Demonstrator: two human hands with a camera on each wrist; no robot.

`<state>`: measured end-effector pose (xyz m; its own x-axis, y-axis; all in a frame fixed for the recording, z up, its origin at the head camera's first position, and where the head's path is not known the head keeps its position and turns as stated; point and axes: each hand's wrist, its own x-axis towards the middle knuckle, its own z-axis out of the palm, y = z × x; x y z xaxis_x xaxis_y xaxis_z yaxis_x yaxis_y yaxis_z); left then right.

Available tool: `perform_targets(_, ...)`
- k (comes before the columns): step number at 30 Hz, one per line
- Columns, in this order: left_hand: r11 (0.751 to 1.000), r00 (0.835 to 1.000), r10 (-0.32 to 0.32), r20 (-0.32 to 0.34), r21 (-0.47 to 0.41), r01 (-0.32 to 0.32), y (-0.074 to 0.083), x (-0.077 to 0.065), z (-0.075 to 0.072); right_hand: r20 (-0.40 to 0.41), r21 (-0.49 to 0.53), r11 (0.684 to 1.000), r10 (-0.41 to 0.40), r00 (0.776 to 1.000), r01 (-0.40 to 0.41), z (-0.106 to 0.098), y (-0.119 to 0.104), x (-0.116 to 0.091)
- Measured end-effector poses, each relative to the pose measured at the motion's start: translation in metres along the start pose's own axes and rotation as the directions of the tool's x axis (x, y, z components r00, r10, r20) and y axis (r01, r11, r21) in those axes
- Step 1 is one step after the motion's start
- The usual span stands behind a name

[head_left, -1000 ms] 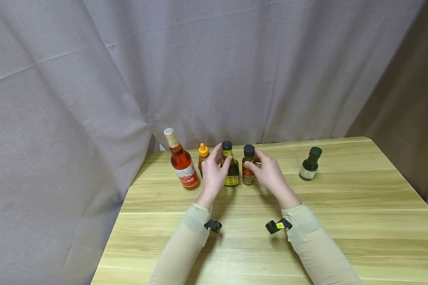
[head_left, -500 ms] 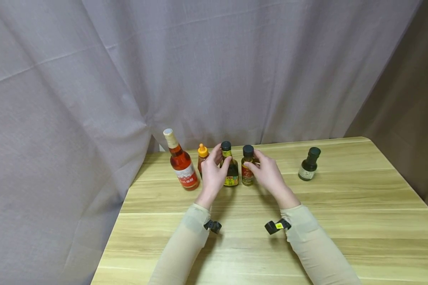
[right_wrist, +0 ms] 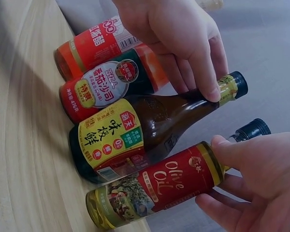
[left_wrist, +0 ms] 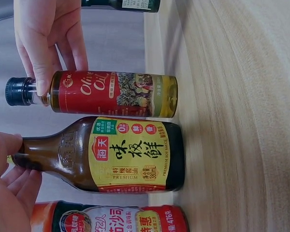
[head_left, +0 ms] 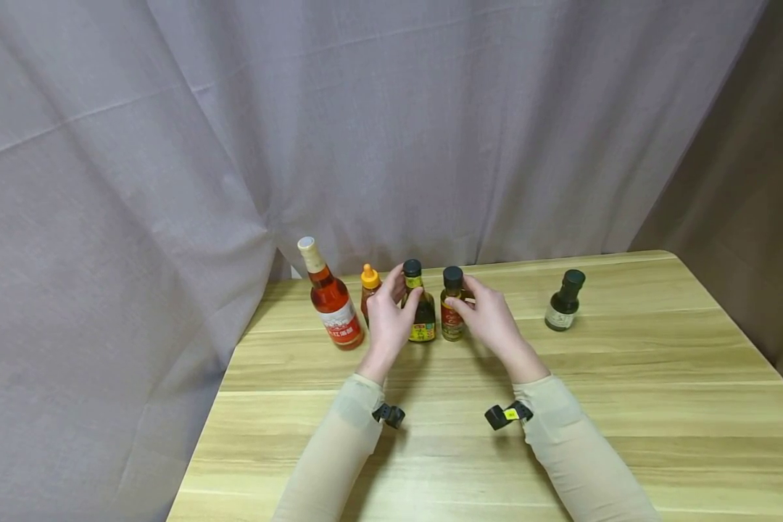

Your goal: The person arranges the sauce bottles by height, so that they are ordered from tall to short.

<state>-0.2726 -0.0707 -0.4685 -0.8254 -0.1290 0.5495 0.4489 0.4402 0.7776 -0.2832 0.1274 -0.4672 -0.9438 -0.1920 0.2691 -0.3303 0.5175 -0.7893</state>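
Observation:
In the head view, my left hand (head_left: 386, 317) pinches the neck of a dark soy sauce bottle (head_left: 423, 328) with a yellow label, thumb in front and fingers behind. Just to its right, my right hand (head_left: 494, 319) holds a smaller olive oil bottle (head_left: 452, 322) by its upper part, below the black cap. Both bottles stand upright side by side on the wooden table, a narrow gap between them in the left wrist view. That view also gives the red olive oil label (left_wrist: 99, 94) and the soy sauce label (left_wrist: 128, 157) facing the camera.
Left of the soy sauce stands an orange-capped ketchup bottle (head_left: 370, 279), partly behind my left hand. Beyond it is a tall bottle of red vinegar (head_left: 339, 315). A small dark bottle (head_left: 563, 304) stands apart at the right. A grey curtain (head_left: 391, 145) hangs behind the table (head_left: 626, 406).

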Motion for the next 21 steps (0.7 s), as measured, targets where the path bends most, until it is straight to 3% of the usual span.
perform_targets(11, 1.000, 1.000, 0.000, 0.000, -0.004, 0.000, -0.002, 0.000, 0.001, 0.044, 0.056, 0.998, -0.012, 0.999, 0.009, -0.005, 0.004, -0.002)
perform_targets(21, 1.000, 1.000, -0.017, 0.014, 0.000, 0.017, 0.000, -0.001, -0.001, 0.031, 0.020, 0.999, -0.046, 0.998, 0.046, -0.014, 0.007, -0.011)
